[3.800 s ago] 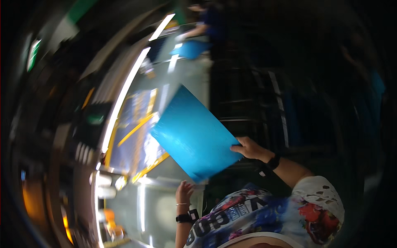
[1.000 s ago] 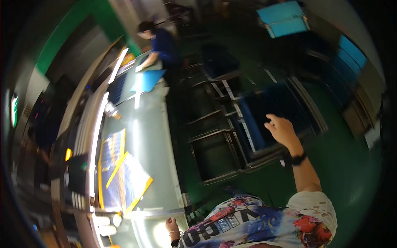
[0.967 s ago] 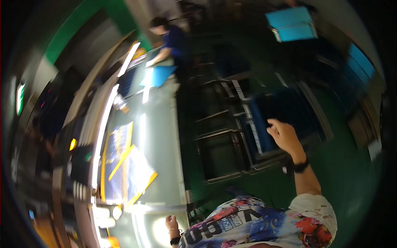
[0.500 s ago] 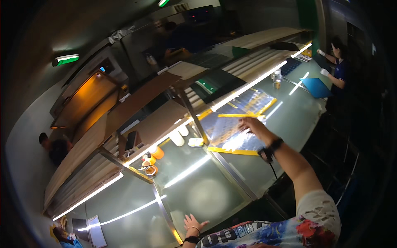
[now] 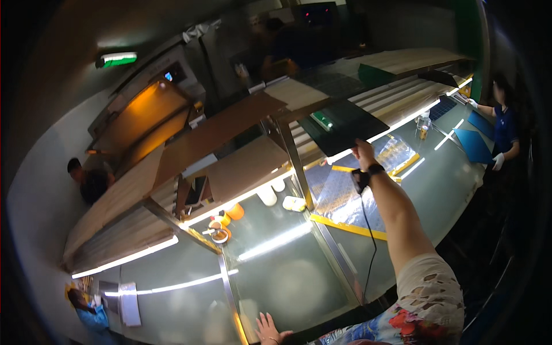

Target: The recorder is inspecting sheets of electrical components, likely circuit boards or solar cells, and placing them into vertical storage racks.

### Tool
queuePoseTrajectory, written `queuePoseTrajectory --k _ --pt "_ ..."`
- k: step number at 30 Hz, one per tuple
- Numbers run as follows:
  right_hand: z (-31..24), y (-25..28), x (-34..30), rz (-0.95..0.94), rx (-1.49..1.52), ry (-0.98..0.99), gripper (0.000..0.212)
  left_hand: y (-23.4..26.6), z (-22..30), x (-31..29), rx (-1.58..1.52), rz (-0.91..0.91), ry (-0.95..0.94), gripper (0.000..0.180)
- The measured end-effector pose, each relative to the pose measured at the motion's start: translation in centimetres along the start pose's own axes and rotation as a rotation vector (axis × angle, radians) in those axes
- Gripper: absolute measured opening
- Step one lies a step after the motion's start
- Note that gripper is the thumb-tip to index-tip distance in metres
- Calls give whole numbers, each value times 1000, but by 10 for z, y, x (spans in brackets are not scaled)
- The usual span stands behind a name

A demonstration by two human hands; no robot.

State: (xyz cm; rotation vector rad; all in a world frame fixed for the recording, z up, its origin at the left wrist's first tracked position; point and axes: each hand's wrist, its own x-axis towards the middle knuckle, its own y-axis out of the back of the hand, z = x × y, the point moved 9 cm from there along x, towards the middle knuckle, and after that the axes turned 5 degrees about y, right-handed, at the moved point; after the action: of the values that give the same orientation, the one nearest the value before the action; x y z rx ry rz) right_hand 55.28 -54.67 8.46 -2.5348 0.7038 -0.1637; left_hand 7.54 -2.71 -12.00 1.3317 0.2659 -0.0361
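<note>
My right hand (image 5: 363, 152) reaches up to the shelf, its fingers closed on the near corner of a dark glossy panel (image 5: 345, 129). The panel lies on the shelf and overhangs its front edge, mirroring a green light. Below my right wrist, clear film sheets (image 5: 336, 198) with yellow tape borders lie on the glass-topped table (image 5: 282, 270). A dark band with a small device and a hanging cable is on that wrist. My left hand (image 5: 268, 329) rests near the table's front edge, fingers spread, with nothing in it.
Orange tubs (image 5: 234, 211), a brown-filled cup (image 5: 219, 236) and white bottles (image 5: 267, 195) stand under the shelf. Metal posts (image 5: 296, 161) hold up the shelf, and brown boards (image 5: 218, 129) lie on it. A gloved co-worker (image 5: 503, 123) handles blue sheets (image 5: 474, 145) at the right; another works at far left.
My right hand has moved up from the taped film to the dark panel's corner and closed on it. The view has shifted. The co-worker at the right has lowered one hand.
</note>
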Motion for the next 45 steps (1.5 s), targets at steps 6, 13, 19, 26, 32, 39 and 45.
queuePoseTrajectory --k 6,13,19,26,32,39,45 --pt "-11 170 -166 -32 82 -125 15 41 18 0 93 -159 177 118" --pt "68 386 -350 149 -333 -691 19 31 -15 -33 -68 257 491 71" --pt "115 440 -339 32 -369 -890 29 -99 -37 -271 -242 239 1094 55" --pt "110 432 -322 -169 -614 -1070 46 -280 -4 -511 -546 -700 1241 31" --pt "104 442 -308 -201 -890 -1139 59 -280 -40 -522 -1601 373 1898 26" --pt "99 398 -385 -207 -910 -1128 57 -268 -82 -475 -1520 183 1579 28" --pt "140 325 -481 -561 -1019 -1169 36 -249 -130 -516 -1054 -119 1318 38"
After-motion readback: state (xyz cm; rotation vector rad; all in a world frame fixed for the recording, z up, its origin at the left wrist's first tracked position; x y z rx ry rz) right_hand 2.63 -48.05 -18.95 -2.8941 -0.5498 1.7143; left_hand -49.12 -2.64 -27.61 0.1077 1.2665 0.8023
